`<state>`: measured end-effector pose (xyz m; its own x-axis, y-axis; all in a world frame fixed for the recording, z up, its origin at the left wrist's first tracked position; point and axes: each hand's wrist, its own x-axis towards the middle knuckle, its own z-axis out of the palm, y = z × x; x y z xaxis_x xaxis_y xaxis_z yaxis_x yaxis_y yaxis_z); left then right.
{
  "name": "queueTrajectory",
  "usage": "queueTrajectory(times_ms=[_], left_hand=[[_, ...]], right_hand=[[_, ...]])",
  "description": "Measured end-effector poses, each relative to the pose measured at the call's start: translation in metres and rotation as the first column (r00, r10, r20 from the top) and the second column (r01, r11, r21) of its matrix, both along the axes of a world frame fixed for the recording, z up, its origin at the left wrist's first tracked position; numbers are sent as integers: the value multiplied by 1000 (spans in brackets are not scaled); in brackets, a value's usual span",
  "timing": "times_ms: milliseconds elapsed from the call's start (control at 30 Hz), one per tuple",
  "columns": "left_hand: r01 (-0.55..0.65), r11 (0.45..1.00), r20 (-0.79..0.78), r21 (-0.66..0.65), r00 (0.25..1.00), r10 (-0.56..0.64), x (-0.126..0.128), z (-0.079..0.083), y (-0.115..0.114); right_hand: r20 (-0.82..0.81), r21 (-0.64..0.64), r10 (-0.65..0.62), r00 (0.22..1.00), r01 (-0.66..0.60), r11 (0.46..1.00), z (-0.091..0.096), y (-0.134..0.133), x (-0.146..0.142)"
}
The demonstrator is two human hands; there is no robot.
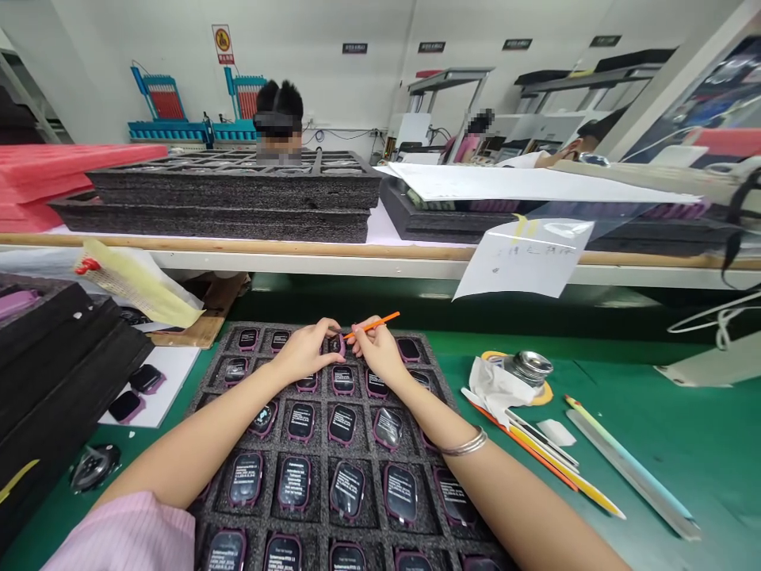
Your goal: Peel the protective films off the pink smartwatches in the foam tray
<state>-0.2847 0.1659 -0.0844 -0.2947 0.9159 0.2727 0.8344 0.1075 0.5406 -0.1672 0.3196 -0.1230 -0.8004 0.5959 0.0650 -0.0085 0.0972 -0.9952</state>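
Note:
A black foam tray lies on the green mat in front of me, its pockets filled with several purple-edged watch bodies with dark labelled screens. My left hand hovers over the tray's far rows, its fingers curled round one watch body that is lifted out of its pocket. Close beside it, my right hand pinches a thin orange stick, whose tip meets the held watch body. A metal bangle sits on my right forearm.
Right of the tray lie a white cloth, a small metal dish, pencils and sticks and a long ruler. Stacked black foam trays stand at the left. More trays fill the raised shelf; another person sits behind it.

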Motion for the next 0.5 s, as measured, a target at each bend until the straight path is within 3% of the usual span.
queueTrajectory(times_ms=[300, 500], left_hand=[[40, 999, -51, 28, 998, -39, -4, -3, 1], [85, 996, -175, 28, 981, -79, 11, 15, -3]], right_hand=[[-13, 29, -20, 1000, 20, 999, 4, -5, 2], [-55, -25, -89, 995, 88, 996, 21, 3, 4]])
